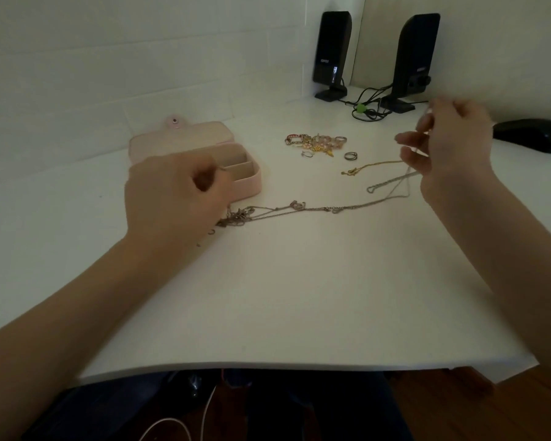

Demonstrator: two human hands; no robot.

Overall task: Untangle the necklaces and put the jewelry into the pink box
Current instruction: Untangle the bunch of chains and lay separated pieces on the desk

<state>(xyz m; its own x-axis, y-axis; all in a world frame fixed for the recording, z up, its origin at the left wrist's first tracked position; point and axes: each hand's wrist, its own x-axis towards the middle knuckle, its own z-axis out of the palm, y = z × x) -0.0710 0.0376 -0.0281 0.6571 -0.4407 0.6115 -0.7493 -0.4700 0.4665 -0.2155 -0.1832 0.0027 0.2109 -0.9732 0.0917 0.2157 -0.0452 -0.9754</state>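
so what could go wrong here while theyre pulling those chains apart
The right hand lifts one end of the silver chains while the left hand holds the knotted clump; pulling further could tighten that knot. The raised strands pass close to the gold necklace, so they might snag and drag it. Small loose bits lie near the left wrist and could be swept away.

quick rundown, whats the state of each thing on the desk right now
pink box: lid open
silver chains: stretched out, tangled
gold necklace: loose on desk
jewelry pile: outside the box
left hand: pinching one chain end
right hand: lifting the other end
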